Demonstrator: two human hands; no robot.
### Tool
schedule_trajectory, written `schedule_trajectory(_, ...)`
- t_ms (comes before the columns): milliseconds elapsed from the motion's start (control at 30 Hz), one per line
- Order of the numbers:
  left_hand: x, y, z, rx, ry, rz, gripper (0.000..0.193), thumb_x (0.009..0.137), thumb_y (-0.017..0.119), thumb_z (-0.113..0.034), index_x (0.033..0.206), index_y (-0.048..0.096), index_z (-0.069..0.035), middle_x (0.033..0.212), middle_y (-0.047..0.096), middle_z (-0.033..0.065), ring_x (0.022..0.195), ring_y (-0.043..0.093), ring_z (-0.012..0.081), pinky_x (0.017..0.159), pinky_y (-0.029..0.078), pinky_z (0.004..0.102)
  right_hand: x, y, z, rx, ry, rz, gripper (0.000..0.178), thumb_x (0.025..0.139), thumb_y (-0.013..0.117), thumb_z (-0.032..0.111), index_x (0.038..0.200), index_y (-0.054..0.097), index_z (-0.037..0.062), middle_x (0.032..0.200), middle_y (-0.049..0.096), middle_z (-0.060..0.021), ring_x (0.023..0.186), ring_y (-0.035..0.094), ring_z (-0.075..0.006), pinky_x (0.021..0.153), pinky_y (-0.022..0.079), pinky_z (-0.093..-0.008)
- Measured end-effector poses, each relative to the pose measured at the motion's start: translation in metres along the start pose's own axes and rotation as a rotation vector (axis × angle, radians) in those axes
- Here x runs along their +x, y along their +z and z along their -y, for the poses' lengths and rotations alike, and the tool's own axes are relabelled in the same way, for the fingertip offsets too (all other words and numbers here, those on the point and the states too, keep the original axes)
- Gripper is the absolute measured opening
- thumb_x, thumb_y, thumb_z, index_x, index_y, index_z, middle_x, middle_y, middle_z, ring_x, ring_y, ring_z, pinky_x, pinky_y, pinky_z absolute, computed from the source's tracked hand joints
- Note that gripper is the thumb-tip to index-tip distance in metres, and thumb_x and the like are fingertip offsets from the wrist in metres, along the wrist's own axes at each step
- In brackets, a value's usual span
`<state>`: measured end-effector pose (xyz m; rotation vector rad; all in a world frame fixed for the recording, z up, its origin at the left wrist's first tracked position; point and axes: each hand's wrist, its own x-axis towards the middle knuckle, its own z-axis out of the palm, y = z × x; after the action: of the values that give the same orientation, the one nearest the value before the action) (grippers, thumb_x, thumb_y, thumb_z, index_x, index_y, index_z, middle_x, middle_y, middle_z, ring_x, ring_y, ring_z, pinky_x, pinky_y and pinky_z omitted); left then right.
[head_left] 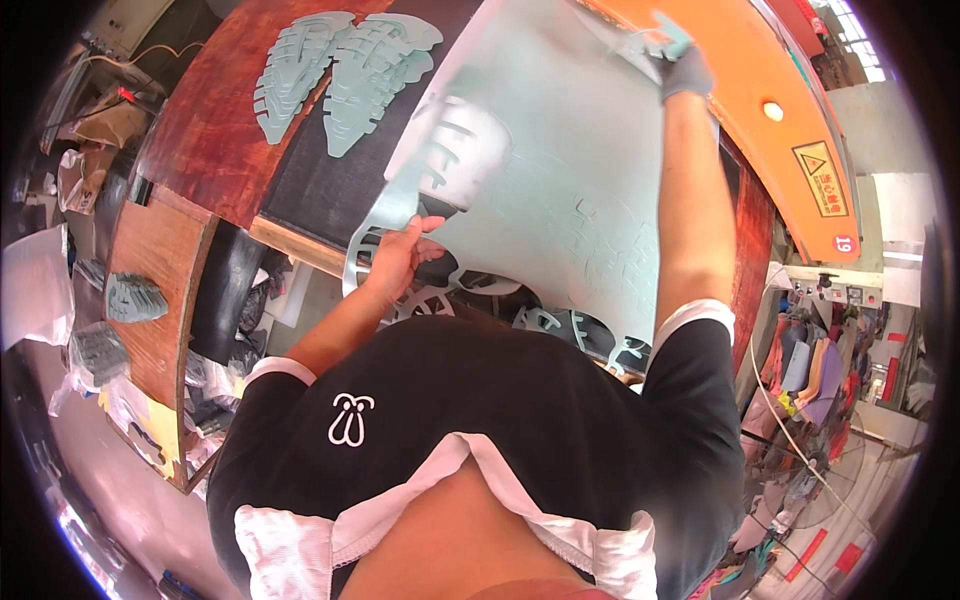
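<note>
A large pale green sheet [560, 170] with cut outlines lies over the table in front of me. Its near edge is a web of cut-out holes and strips. At that sheet's left near edge, my left hand [402, 258] is closed, thumb and fingers pinching a strip of it. My right arm reaches far forward. Wearing a grey glove, my right hand [688, 74] is closed at the far right of the sheet on a small light green piece [672, 32], blurred by motion. Two stacks of green cut pieces, a left stack [292, 72] and a right stack [368, 75], rest at the far left.
An orange machine beam [800, 150] with a yellow warning label runs along the right. A wooden side board [155, 290] at left carries another bundle of cut pieces [136, 297]. Plastic bags [100, 355] lie beside it. Coloured material [810, 365] hangs at the right.
</note>
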<state>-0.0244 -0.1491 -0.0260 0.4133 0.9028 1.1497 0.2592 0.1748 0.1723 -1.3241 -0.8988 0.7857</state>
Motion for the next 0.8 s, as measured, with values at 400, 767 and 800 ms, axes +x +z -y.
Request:
schedule_trajectory(400,0.013,0.047,-0.016,0.069,-0.358,0.314,0.047,0.091,0.050,-0.031,0.126,0.043,-0.002,0.115,0.057,0.0122,0.099,0.059,0.0241,0.079,0.049,0.0342,-0.185,-0.076,-0.050,-0.656,-0.724,0.663,0.036,0.092,0.048,0.039,0.100,0.065,0.0090,0.088,0.065,-0.0125,0.074,0.063,-0.0213,0.063,0.049,-0.0319)
schedule_trajectory(767,0.035,0.044,-0.002,0.027,-0.310,0.385,0.046,0.082,0.058,-0.024,0.120,0.049,0.000,0.103,0.063,0.0110,0.086,0.063,0.0186,0.058,0.042,0.0195,-0.255,-0.104,-0.092,-0.664,-0.789,1.023,0.053,0.075,0.071,0.030,0.113,0.052,-0.0013,0.116,0.052,-0.0172,0.111,0.049,-0.0355,0.090,0.043,-0.0402)
schedule_trajectory(800,0.035,0.046,-0.002,0.049,-0.318,0.403,0.047,0.082,0.058,-0.025,0.121,0.049,0.000,0.104,0.063,0.0112,0.086,0.063,0.0187,0.059,0.042,0.0195,-0.256,-0.101,-0.092,-0.662,-0.797,0.975,0.052,0.075,0.071,0.029,0.113,0.052,-0.0007,0.115,0.053,-0.0172,0.107,0.051,-0.0356,0.088,0.044,-0.0396)
